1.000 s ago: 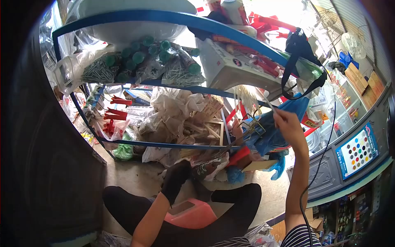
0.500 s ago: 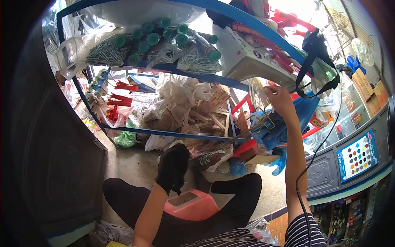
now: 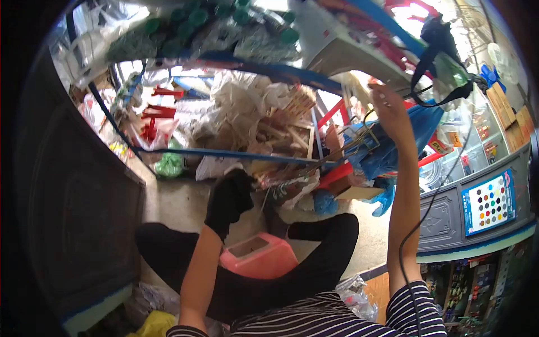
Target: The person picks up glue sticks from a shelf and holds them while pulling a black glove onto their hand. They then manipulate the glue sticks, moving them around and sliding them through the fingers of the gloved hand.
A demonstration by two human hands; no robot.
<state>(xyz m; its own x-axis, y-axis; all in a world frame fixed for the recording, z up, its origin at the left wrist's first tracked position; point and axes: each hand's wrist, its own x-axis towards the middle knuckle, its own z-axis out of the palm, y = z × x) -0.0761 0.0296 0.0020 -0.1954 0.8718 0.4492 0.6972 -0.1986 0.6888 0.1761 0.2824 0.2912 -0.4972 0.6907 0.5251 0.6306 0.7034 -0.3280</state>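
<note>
My right hand [image 3: 391, 109], bare, is raised at the end of the blue shelf, its fingers drawn together beside a bunch of thin pale strands [image 3: 353, 92]. Bent metal rods [image 3: 362, 137] jut out just below it. In a black glove, my left hand [image 3: 229, 197] is closed in front of the lower shelf, over the floor. I cannot make out what its fingers hold. Between my legs stands a pink plastic container [image 3: 261, 263] with an opening in its top.
Above, the blue metal shelf [image 3: 224, 154] carries green-capped packs of screws [image 3: 196, 17] and crumpled plastic bags [image 3: 230, 106]. A blue plastic bag [image 3: 393, 146] hangs at right, near a dark strap [image 3: 426, 78]. Grey cabinets stand on both sides; a cable runs along my right arm.
The view has tilted, so the shelf sits higher in it. My gloved left hand has risen toward the lower shelf. My right hand stays by the pale strands, slightly shifted.
</note>
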